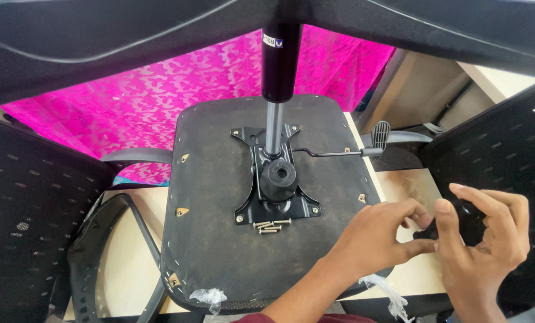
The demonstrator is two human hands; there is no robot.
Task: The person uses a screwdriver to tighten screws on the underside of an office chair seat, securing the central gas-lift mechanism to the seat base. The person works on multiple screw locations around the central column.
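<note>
An upturned black chair seat (pixel 219 251) lies on a pale table. A black metal mechanism plate (pixel 276 203) is bolted to its underside, with a gas cylinder (pixel 278 66) standing up from it and a lever (pixel 339 153) with a grey paddle reaching right. Several loose screws (pixel 271 226) lie just in front of the plate. My left hand (pixel 378 236) and my right hand (pixel 489 239) meet at the seat's right edge. Both pinch a small black part (pixel 470 226), mostly hidden by the fingers.
A black mesh chair back (pixel 28 221) stands at the left and another (pixel 507 149) at the right. A black armrest frame (pixel 94 263) lies by the seat's left side. Pink patterned cloth (pixel 130 101) hangs behind. Torn plastic wrap (pixel 210 296) clings to the seat's front edge.
</note>
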